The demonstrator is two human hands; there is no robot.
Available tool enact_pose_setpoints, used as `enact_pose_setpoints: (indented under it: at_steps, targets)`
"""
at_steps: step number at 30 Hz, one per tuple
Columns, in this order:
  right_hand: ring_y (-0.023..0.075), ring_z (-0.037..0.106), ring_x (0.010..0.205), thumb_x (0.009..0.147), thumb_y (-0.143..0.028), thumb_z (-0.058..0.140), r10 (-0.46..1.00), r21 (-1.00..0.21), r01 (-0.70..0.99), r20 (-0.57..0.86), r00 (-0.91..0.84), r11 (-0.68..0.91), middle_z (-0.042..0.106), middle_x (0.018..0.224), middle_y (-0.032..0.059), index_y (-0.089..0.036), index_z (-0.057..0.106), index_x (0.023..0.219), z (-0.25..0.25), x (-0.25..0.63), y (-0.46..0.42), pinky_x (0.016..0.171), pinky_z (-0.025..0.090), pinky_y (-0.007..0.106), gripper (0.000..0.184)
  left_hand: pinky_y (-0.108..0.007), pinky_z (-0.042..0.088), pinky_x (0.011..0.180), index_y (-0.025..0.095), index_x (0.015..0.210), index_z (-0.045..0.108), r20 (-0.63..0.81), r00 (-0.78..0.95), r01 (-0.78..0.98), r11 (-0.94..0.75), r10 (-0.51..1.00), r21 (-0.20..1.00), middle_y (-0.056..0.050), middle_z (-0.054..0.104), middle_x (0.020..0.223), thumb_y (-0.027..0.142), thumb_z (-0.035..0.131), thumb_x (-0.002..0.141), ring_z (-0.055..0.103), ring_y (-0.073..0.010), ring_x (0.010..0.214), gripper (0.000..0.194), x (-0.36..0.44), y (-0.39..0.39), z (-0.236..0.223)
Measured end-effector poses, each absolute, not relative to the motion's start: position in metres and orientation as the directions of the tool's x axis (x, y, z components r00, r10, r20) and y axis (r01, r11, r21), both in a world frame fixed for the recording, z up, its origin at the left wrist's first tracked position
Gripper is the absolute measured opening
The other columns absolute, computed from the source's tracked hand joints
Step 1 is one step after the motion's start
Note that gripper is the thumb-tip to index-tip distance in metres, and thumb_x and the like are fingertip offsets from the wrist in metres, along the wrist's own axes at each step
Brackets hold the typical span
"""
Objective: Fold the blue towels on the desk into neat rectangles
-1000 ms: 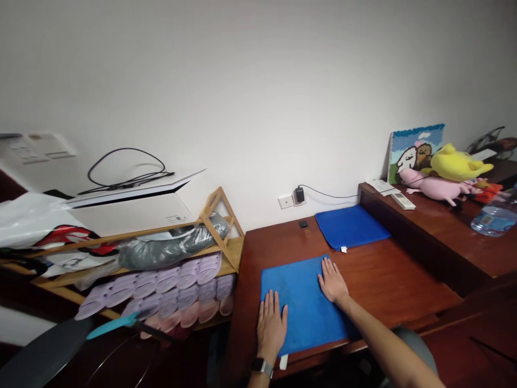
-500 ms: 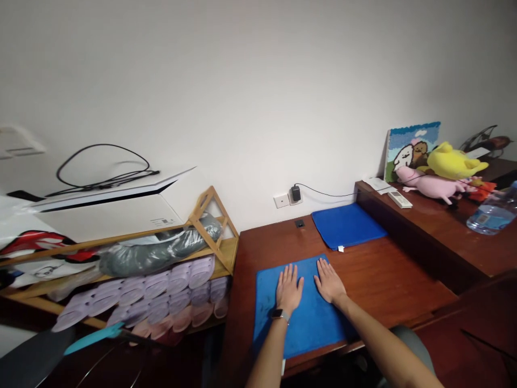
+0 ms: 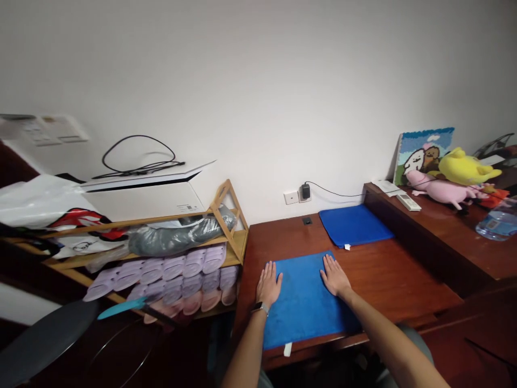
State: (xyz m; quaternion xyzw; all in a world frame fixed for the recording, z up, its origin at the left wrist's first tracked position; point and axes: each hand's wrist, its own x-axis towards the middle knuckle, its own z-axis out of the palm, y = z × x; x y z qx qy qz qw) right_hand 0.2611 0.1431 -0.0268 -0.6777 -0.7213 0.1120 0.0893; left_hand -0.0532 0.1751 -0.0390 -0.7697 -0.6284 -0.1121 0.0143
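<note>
A blue cloth (image 3: 302,302) lies spread on the brown wooden desk (image 3: 278,237), with a white tag at its front edge. My left hand (image 3: 270,285) rests flat on the cloth's far left corner, fingers stretched out, a watch (image 3: 259,307) on the wrist. Flat on the far right corner is my right hand (image 3: 335,276), its fingers extended. Neither hand grips anything. Farther back, against the wall, lies a second blue cloth (image 3: 355,226), apart from both hands.
To the left, a wooden rack (image 3: 238,237) holds several purple and pink slippers (image 3: 173,267) and a white box (image 3: 145,202). On the raised ledge at right are a remote (image 3: 409,202), a pink plush toy (image 3: 438,191), a yellow plush toy (image 3: 464,167) and a water bottle (image 3: 496,223).
My left hand has slid left across the cloth to its corner, widening the gap between my hands. My right hand stays near the far right corner. The view has shifted slightly left.
</note>
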Motion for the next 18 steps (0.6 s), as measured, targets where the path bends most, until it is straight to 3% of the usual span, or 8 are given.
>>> enact_pose_setpoints:
  at_steps: [5,9,13,18]
  targets:
    - [0.0252,0.013,0.161,0.105,-0.047,0.018,0.998,-0.242,0.969,-0.028,-0.051,0.043,0.017,0.173,0.0169,0.000,0.023,0.164,-0.013,0.257,0.141,0.131,0.010,0.042,0.075,-0.048,0.030,0.127,0.013,0.160,0.039,0.204,0.173,0.969,-0.203,0.964,0.139,-0.017,0.038,0.167,0.049,0.028,0.106,0.031,-0.0280,0.157,0.066,-0.054,0.176,-0.037]
    - [0.0277,0.016,0.160,0.105,-0.041,0.023,0.993,-0.228,0.968,0.067,-0.092,0.106,0.022,0.171,0.0168,-0.002,0.030,0.163,-0.003,0.248,0.121,0.131,0.015,0.048,0.070,-0.048,0.031,0.126,0.009,0.159,0.041,0.232,0.157,0.971,-0.193,0.960,0.139,-0.020,0.035,0.168,0.050,0.028,0.106,0.030,-0.0304,0.157,0.068,-0.055,0.177,-0.038]
    - [0.0258,0.023,0.159,0.108,-0.047,0.021,0.969,-0.277,0.936,0.171,-0.176,0.219,0.026,0.171,0.0130,-0.008,0.032,0.163,-0.015,0.247,0.071,0.130,0.022,0.046,0.068,-0.051,0.032,0.125,0.009,0.158,0.041,0.256,0.168,0.967,-0.210,0.952,0.144,-0.021,0.036,0.167,0.052,0.025,0.106,0.033,-0.0309,0.156,0.069,-0.056,0.179,-0.041]
    - [0.0242,0.027,0.158,0.109,-0.052,0.027,0.968,-0.328,0.917,0.181,-0.174,0.226,0.027,0.171,0.0080,-0.019,0.028,0.166,-0.035,0.275,-0.004,0.129,0.028,0.046,0.066,-0.048,0.037,0.123,0.012,0.152,0.051,0.285,0.154,0.963,-0.208,0.946,0.171,-0.018,0.047,0.162,0.047,0.032,0.105,0.041,-0.0297,0.152,0.062,-0.054,0.177,-0.029]
